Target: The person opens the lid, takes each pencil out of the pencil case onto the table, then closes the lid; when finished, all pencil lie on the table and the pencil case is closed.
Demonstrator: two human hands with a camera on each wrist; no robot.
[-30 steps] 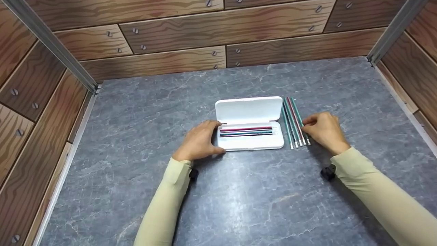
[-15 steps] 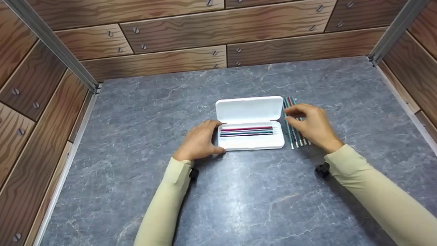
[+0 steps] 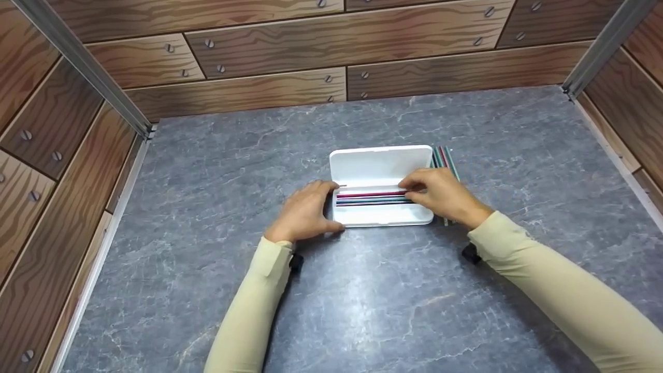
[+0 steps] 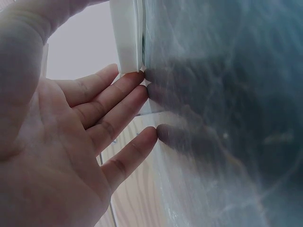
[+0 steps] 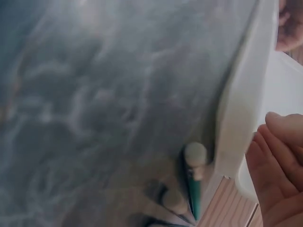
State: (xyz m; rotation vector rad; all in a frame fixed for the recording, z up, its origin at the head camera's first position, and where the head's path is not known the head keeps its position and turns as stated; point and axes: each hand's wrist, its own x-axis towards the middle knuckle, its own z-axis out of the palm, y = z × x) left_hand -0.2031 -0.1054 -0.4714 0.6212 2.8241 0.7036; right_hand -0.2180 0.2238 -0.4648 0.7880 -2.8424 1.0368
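Note:
A white pencil case [image 3: 383, 224] lies open on the table, its lid [image 3: 373, 165] tipped back. Inside it a few pencils [image 3: 370, 195], red, blue and dark, lie side by side lengthwise. My left hand [image 3: 304, 215] holds the case at its left end, thumb at the front corner and fingers at the back; the left wrist view shows the fingertips against the case wall [image 4: 128, 40]. Over the case's right end is my right hand [image 3: 440, 196], thumb and fingers bent slightly apart. No pencil shows between them, and the hand covers the right ends of the pencils inside.
Several more pencils [image 3: 444, 155], green, dark and red, lie beside the case's right edge, partly under the right hand. Their eraser ends [image 5: 195, 154] show in the right wrist view. Wood-patterned walls [image 3: 269, 93] enclose the grey marbled table [image 3: 207, 171].
My right hand has moved left from the loose pencils, passing over them to the inside of the case's right end. The left hand and the case have stayed put.

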